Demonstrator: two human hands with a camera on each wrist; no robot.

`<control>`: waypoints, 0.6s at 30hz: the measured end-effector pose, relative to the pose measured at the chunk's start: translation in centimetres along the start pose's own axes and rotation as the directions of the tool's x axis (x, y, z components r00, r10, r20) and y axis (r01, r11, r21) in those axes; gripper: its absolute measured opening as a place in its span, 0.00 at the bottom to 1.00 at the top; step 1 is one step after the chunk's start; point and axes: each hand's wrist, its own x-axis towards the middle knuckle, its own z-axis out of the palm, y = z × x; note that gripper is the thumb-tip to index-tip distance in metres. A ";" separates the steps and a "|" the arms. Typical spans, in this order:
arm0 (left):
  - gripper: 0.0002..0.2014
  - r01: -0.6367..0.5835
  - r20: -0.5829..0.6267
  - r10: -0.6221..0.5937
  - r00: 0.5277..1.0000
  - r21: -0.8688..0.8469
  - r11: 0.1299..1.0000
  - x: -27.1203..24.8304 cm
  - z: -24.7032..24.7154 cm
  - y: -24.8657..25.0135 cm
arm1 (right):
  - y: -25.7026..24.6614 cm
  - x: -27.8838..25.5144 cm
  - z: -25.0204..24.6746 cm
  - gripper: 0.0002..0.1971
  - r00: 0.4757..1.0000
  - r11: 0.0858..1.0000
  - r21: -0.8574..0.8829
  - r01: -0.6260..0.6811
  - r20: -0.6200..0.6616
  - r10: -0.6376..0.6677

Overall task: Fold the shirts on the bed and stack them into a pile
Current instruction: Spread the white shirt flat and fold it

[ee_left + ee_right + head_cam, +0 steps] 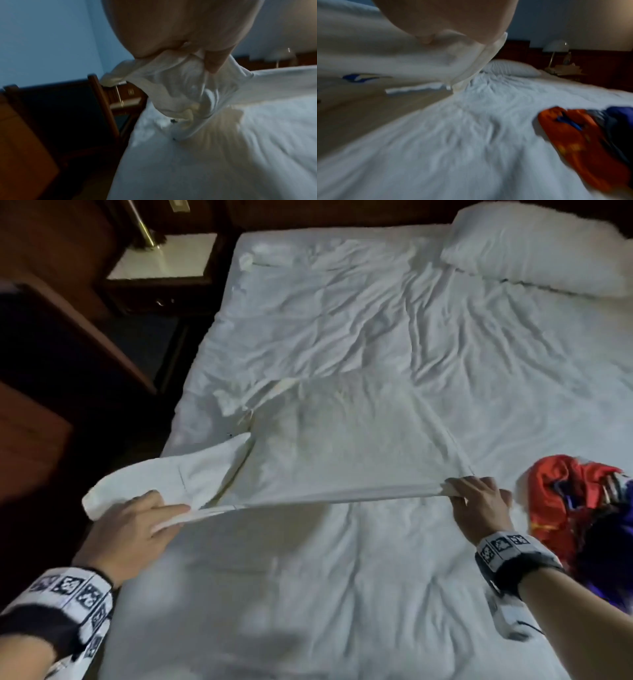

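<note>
A white shirt (pixel 335 440) lies spread on the white bed (pixel 342 577), its near edge lifted and stretched taut between both hands. My left hand (pixel 137 529) grips the edge at the left, beside a sleeve that hangs over the bed's side. In the left wrist view the left hand (pixel 180 44) pinches bunched white shirt cloth (pixel 180 92). My right hand (pixel 476 501) pinches the shirt's right corner. In the right wrist view, the white shirt (pixel 385 65) is held under the right hand (pixel 447 27). A crumpled red and blue shirt (pixel 575 508) (pixel 583 136) lies at the right.
A pillow (pixel 534 248) sits at the bed's far right corner. A nightstand (pixel 164 261) with a lamp base stands left of the bed. Dark wooden furniture (pixel 68 330) runs along the left side. A second lamp (pixel 556 51) stands beyond the bed.
</note>
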 end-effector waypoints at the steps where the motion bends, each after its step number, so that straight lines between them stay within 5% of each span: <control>1: 0.18 0.004 0.073 -0.009 0.997 0.070 0.998 -1.6 3.0 -0.2 | 1.3 -2.4 1.9 0.14 0.998 1.000 -0.013 -0.017 0.059 0.017; 4: 0.16 -0.010 0.278 -0.064 0.958 0.259 0.966 -5.3 11.2 0.6 | 4.4 -9.1 6.5 0.12 0.972 0.997 -0.077 -0.026 0.233 0.044; 6: 0.22 0.035 0.490 -0.190 0.851 0.308 0.951 -7.1 15.6 1.6 | 6.0 -13.2 8.4 0.17 0.938 0.993 -0.119 -0.002 0.344 0.043; 8: 0.27 0.101 0.543 -0.279 0.792 0.335 0.937 -8.6 19.0 2.6 | 7.0 -16.2 9.3 0.22 0.902 0.988 -0.155 0.014 0.428 0.054; 10: 0.32 0.098 0.520 -0.271 0.810 0.337 0.937 -9.2 21.1 4.3 | 7.9 -18.0 9.9 0.22 0.883 0.978 -0.208 0.022 0.463 0.079; 13: 0.33 -0.029 0.385 -0.101 0.918 0.316 0.948 -8.4 23.6 7.2 | 8.3 -18.6 10.3 0.23 0.891 0.947 -0.322 0.019 0.435 0.130; 18: 0.29 -0.188 0.360 0.098 0.928 0.226 0.956 -3.9 26.4 12.4 | 8.4 -17.9 10.3 0.19 0.944 0.954 -0.298 0.039 0.325 0.063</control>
